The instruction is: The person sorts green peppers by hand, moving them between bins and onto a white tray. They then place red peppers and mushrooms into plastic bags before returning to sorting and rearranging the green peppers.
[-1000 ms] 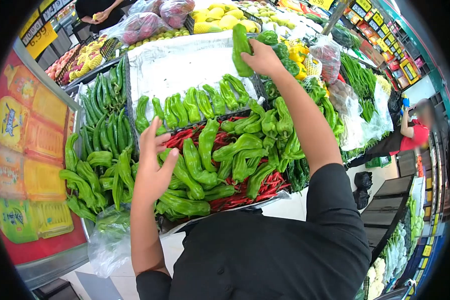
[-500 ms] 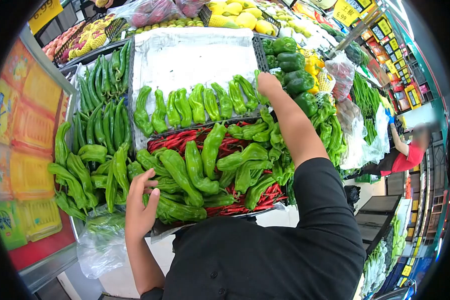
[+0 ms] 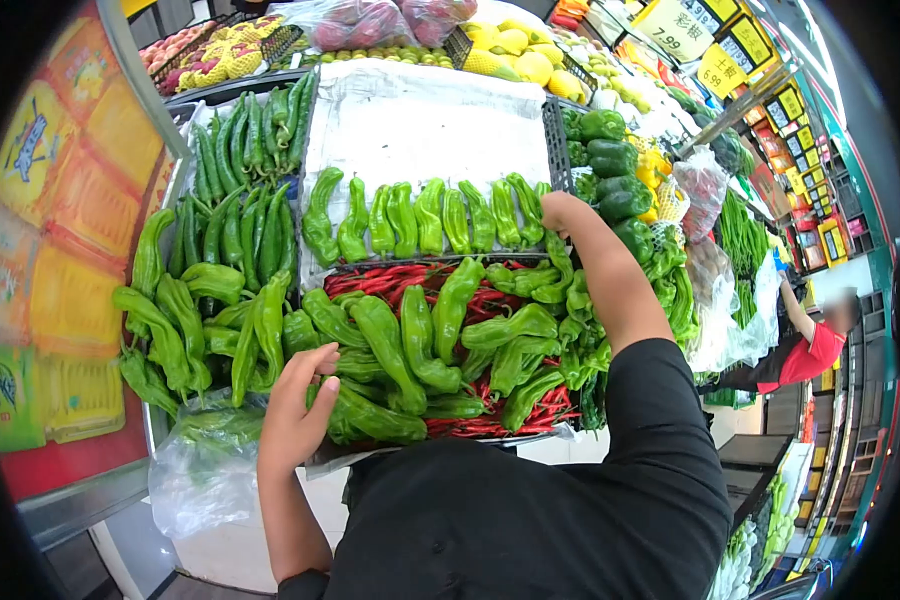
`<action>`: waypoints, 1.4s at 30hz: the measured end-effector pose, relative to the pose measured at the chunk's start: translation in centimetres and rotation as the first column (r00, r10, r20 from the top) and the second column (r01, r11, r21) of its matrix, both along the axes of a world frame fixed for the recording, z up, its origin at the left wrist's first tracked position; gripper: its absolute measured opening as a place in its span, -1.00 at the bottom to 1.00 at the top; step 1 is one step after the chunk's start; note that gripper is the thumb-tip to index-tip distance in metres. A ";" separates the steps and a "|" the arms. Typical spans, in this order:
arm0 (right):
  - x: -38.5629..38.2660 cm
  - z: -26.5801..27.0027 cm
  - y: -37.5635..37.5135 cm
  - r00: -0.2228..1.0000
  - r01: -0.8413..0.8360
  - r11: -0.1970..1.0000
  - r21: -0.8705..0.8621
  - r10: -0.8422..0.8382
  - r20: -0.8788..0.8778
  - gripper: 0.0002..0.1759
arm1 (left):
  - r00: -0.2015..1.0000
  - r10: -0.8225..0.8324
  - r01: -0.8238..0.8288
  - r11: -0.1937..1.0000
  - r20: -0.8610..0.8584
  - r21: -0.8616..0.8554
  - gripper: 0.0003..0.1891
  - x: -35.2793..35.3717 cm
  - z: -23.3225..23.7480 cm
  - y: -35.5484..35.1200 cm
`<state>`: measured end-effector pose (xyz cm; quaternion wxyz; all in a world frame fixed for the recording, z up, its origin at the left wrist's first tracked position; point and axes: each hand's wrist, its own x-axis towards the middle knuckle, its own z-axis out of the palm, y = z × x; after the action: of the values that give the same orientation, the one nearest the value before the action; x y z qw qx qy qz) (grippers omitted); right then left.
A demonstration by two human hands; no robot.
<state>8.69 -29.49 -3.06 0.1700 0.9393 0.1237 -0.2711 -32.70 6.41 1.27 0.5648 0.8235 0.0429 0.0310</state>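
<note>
My right hand [image 3: 562, 213] is at the right end of a row of long green peppers [image 3: 428, 215] on a white-lined tray [image 3: 430, 110]. Its curled fingers hold the last green pepper [image 3: 542, 190], which shows just left of the hand; the fingertips are partly hidden. At the near edge, my left hand [image 3: 303, 402] is open, thumb and fingers apart, holding nothing. It hovers beside the heap of loose green peppers [image 3: 385, 340], which lies partly over red chillies [image 3: 395, 276].
Slim dark green chillies [image 3: 235, 235] fill the left tray. Bell peppers [image 3: 620, 160] sit right of a black crate wall [image 3: 557, 145]. A plastic bag [image 3: 205, 470] hangs at the near left. A person in red [image 3: 810, 350] stands far right.
My right hand has come down toward me, bringing the end pepper into line with the row. The view has shifted slightly; my left hand keeps its open pose.
</note>
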 end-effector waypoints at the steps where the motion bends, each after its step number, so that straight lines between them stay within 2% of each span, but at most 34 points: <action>1: 0.2 -0.1 -0.4 0.999 0.016 1.000 0.000 -0.016 -0.028 -0.68 | 1.000 -0.003 0.003 1.000 0.013 0.002 -0.59 0.0 0.1 0.1; 4: 0.5 1.9 -0.3 0.996 -0.037 0.999 0.024 0.039 -0.077 -0.55 | 0.999 -0.006 0.004 0.999 0.046 0.037 -0.60 -0.4 0.7 0.6; 5: 1.4 1.7 -0.9 0.995 -0.104 0.993 0.051 0.104 0.003 -0.45 | 0.998 -0.010 0.007 0.998 0.059 0.062 -0.60 -0.6 1.1 0.8; 6: 1.4 3.5 0.2 0.994 -0.109 0.994 0.009 0.109 -0.020 -0.42 | 0.997 -0.018 0.011 0.996 0.073 0.086 -0.60 -0.8 1.6 1.1; 8: 0.9 5.3 -0.8 0.936 -0.316 0.919 0.234 0.262 0.234 -0.38 | 0.993 0.017 -0.029 0.994 0.120 0.101 -0.59 -1.5 2.6 1.7; 11: -3.5 13.2 1.8 0.981 -0.178 0.886 0.429 0.127 0.143 -0.29 | 0.981 0.081 -0.106 0.985 0.176 0.136 -0.62 -2.7 4.1 2.5; 13: -7.2 16.9 2.1 0.976 -0.208 0.808 0.552 0.131 0.177 -0.32 | 0.971 0.136 -0.185 0.949 0.196 0.257 -0.63 -3.3 4.6 3.0; 16: -13.5 19.7 2.0 0.967 -0.253 0.668 0.700 0.145 0.211 -0.38 | 0.940 0.261 -0.334 0.840 0.220 0.427 -0.68 -3.5 3.2 4.9; 18: -17.6 20.7 1.1 0.972 -0.231 0.595 0.770 0.167 0.162 -0.41 | 0.929 0.291 -0.368 0.775 0.226 0.514 -0.66 -2.9 0.8 6.6; 21: -22.7 20.8 -0.9 0.967 -0.235 0.569 0.788 0.220 0.130 -0.40 | 0.942 0.266 -0.328 0.607 0.203 0.724 -0.57 -1.8 -1.4 6.8; 24: -26.5 18.9 -3.0 0.962 -0.239 0.469 0.850 0.231 0.143 -0.41 | 0.944 0.293 -0.290 0.527 0.150 0.799 -0.47 -1.1 -2.0 5.9; 28: -30.2 14.8 -4.3 0.972 -0.209 0.336 0.919 0.171 0.159 -0.48 | 0.940 0.331 -0.264 0.534 0.089 0.803 -0.56 -0.6 -2.6 6.2; 30: -31.5 13.3 -3.9 0.983 -0.152 0.277 0.949 0.141 0.116 -0.50 | 0.917 0.367 -0.346 0.530 0.159 0.774 -0.62 -0.7 -2.8 6.2; 32: -32.1 11.1 -3.5 0.975 -0.195 0.208 0.959 0.148 0.166 -0.55 | 0.885 0.396 -0.434 0.517 0.243 0.738 -0.67 -0.6 -2.1 5.9; 35: -32.6 10.2 -2.4 0.965 -0.219 0.216 0.951 0.195 0.178 -0.60 | 0.802 0.415 -0.594 0.476 0.429 0.648 -0.73 -0.8 -0.5 5.4; 37: -32.6 10.0 -2.0 0.947 -0.257 0.226 0.940 0.250 0.199 -0.62 | 0.765 0.415 -0.643 0.459 0.491 0.613 -0.73 -1.0 0.5 5.3; 38: -32.7 9.8 -1.7 0.952 -0.224 0.202 0.953 0.256 0.170 -0.62 | 0.744 0.417 -0.668 0.450 0.522 0.593 -0.72 -1.1 1.6 5.1; 40: -32.7 9.5 -1.1 0.955 -0.157 0.157 0.975 0.275 0.110 -0.63 | 0.737 0.349 -0.668 0.509 0.579 0.543 -0.71 -1.3 3.6 3.9; 42: -32.5 8.5 -0.5 0.947 -0.140 0.100 0.985 0.304 0.104 -0.55 | 0.747 0.302 -0.633 0.596 0.593 0.494 -0.70 -1.5 5.3 2.2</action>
<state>-23.85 -29.96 5.46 -0.4556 0.7695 0.4206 -0.1527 -34.24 8.58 6.62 0.1935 0.8945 0.1185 0.3852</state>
